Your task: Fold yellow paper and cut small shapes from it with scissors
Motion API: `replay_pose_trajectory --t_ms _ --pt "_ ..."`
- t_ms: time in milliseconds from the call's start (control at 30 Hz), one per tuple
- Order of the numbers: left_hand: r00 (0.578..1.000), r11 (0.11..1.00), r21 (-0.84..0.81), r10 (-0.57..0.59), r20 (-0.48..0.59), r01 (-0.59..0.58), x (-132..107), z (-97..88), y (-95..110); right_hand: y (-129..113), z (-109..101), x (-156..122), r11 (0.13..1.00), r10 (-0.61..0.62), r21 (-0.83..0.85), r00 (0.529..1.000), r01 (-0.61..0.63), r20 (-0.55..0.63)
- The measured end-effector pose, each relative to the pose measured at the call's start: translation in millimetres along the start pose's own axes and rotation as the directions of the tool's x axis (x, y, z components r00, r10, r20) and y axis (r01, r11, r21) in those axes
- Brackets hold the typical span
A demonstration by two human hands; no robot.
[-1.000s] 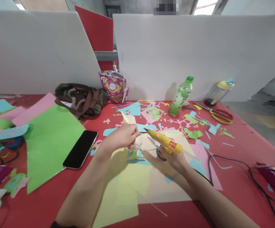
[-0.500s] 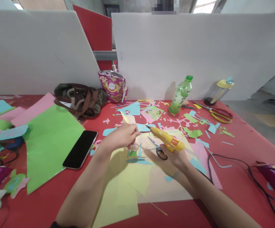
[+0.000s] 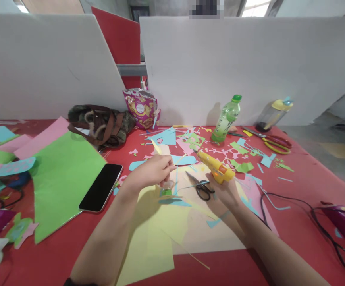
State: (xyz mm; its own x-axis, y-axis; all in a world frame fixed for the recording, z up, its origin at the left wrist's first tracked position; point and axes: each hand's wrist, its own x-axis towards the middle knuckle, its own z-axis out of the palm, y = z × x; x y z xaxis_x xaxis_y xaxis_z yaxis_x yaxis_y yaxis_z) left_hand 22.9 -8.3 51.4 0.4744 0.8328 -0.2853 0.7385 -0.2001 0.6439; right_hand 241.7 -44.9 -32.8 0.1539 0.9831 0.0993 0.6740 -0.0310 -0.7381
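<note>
Glue gun point(image 3: 214, 163) in snug grip of right hand point(image 3: 227, 191), yellow strip point(image 3: 180, 159) in narrow pinch of left hand point(image 3: 158, 169)

glue gun point(image 3: 214, 164) in right hand point(image 3: 225, 190), left hand point(image 3: 157, 169) pinching a strip point(image 3: 180, 159), perhaps paper

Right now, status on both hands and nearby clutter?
Left hand pinching thin yellow strip. Right hand gripping yellow glue gun. Scissors lying near right hand.
</note>
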Motion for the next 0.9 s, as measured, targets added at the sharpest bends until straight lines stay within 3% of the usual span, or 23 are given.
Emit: replay_pose_trajectory --t_ms 167,367,500,600,700,900 --pt "0.999 1.000 0.014 0.011 -0.033 -0.010 -1 -4.2 -3 12 -8 13 0.968 -0.030 -0.249 0.996 0.010 -0.078" --pt "0.984 0.997 0.065 -0.027 -0.178 0.039 -4 -15.2 -16 21 -21 22 0.828 -0.043 -0.560 0.999 0.027 -0.016" --pt "0.965 0.996 0.047 -0.060 -0.256 0.074 -9 -24.2 -23 22 -28 24 0.765 -0.040 -0.643 0.999 0.024 -0.010" --pt "0.956 0.995 0.019 -0.089 -0.281 0.098 -11 -29.4 -29 14 -30 23 0.734 -0.055 -0.679 0.998 0.028 -0.018" --pt "0.953 0.994 -0.009 -0.108 -0.283 0.110 -13 -32.8 -33 0 -23 17 0.764 -0.147 -0.635 0.989 0.111 -0.004" --pt "0.937 0.991 -0.018 -0.134 -0.323 0.135 -17 -37.5 -37 -44 18 -1 0.857 -0.297 -0.368 0.930 0.360 0.219"
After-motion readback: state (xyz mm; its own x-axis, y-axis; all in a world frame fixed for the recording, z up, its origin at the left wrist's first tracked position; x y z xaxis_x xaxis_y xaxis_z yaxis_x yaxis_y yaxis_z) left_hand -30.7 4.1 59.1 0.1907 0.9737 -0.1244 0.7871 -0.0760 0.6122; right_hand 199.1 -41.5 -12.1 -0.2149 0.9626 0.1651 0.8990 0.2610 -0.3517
